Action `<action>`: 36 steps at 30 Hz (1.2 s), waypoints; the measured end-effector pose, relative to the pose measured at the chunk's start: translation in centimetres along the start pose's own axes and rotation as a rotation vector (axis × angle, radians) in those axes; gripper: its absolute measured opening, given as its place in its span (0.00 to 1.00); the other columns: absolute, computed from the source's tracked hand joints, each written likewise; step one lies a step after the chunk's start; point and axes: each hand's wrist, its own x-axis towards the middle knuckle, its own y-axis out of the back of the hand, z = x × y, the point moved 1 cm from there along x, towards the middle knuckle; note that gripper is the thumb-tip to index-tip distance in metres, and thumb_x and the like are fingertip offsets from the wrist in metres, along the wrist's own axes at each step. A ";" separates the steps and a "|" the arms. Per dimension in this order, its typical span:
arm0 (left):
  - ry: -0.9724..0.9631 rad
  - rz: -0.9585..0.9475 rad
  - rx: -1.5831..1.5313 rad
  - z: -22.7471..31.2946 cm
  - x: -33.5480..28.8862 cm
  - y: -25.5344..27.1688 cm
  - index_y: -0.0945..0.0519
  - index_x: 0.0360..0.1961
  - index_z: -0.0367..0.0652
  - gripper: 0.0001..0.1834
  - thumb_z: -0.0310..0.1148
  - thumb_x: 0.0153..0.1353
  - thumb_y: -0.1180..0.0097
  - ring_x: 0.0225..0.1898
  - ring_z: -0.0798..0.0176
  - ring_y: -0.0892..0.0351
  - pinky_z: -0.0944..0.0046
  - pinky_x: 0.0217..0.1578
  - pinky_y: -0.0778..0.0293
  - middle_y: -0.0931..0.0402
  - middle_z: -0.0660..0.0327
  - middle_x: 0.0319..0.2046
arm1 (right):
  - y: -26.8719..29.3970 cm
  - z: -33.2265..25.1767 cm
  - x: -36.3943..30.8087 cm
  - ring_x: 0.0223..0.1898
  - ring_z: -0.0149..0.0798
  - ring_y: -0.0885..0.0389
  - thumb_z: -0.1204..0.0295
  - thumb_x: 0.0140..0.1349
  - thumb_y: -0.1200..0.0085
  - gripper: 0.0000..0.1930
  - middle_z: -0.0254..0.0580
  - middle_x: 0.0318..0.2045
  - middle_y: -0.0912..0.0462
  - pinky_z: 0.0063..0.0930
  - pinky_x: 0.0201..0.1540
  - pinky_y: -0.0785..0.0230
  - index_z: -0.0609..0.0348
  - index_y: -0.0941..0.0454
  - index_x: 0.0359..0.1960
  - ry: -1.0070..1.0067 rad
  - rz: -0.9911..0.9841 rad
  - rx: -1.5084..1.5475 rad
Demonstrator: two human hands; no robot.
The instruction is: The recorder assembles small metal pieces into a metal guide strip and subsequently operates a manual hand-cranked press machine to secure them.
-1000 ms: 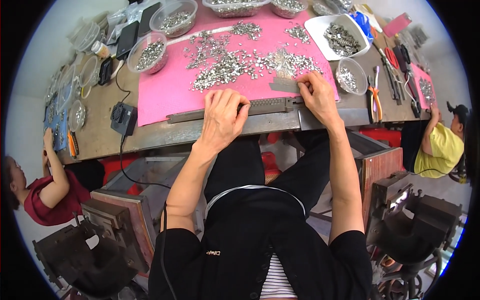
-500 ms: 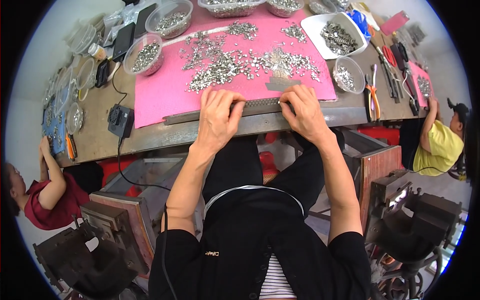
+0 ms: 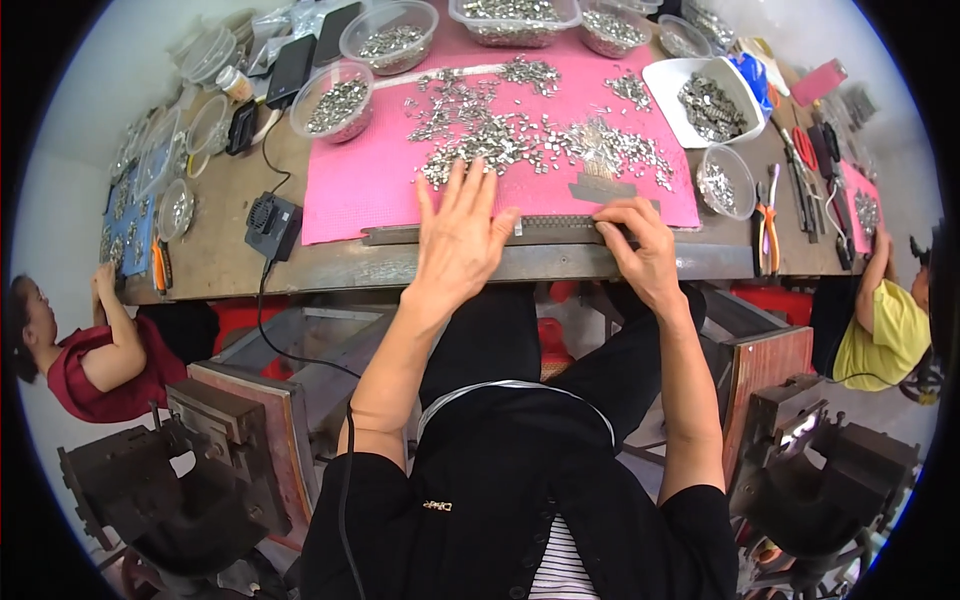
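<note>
A long dark metal bar (image 3: 395,237) lies along the front edge of the pink mat (image 3: 340,205). A row of small metal links (image 3: 565,223) sits along it. My left hand (image 3: 455,240) is flat with fingers apart, its fingertips at the near side of a pile of small silvery pieces (image 3: 480,142). Beside its thumb a small bright piece (image 3: 518,228) stands on the bar. My right hand (image 3: 645,245) has its thumb and curled fingers closed at the right end of the link row; the fingertips partly hide that end. Just beyond it lies a flat grey plate (image 3: 600,190) with thin metal pins.
Clear tubs (image 3: 335,128) and a white tray (image 3: 668,125) of metal parts ring the mat. Orange-handled pliers (image 3: 766,235) lie at right, a black corded device (image 3: 272,225) at left. One person (image 3: 110,365) sits at each side.
My left hand has let go of the link row's left side and stretched its fingers forward to the pile. My right hand stays at the right end. The whole view has shifted slightly.
</note>
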 end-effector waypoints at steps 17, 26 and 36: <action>0.000 -0.112 -0.051 -0.1 -0.6 0.4 0.38 0.73 0.31 0.40 0.57 0.77 0.60 0.79 0.45 0.50 0.31 0.75 0.68 0.42 0.44 0.75 | -5.2 -1.5 5.8 0.38 0.45 0.22 0.76 0.62 0.41 0.11 0.40 0.31 0.23 0.40 0.44 0.35 0.51 0.14 0.45 0.225 -0.081 -0.147; -0.104 0.018 -0.249 -0.1 -0.8 1.6 0.20 0.60 0.39 0.28 0.50 0.72 0.47 0.69 0.46 0.30 0.29 0.72 0.55 0.23 0.48 0.61 | -7.5 -1.0 9.0 0.41 0.45 0.21 0.72 0.64 0.41 0.09 0.39 0.33 0.21 0.42 0.46 0.35 0.50 0.15 0.45 0.241 -0.164 -0.356; 0.149 0.259 -0.174 -4.7 0.3 2.8 0.14 0.35 0.49 0.05 0.33 0.58 0.32 0.39 0.59 0.23 0.52 0.55 0.40 0.20 0.66 0.31 | -7.0 -1.5 8.9 0.36 0.40 0.22 0.73 0.62 0.38 0.06 0.35 0.30 0.23 0.37 0.44 0.37 0.48 0.15 0.40 0.309 -0.154 -0.320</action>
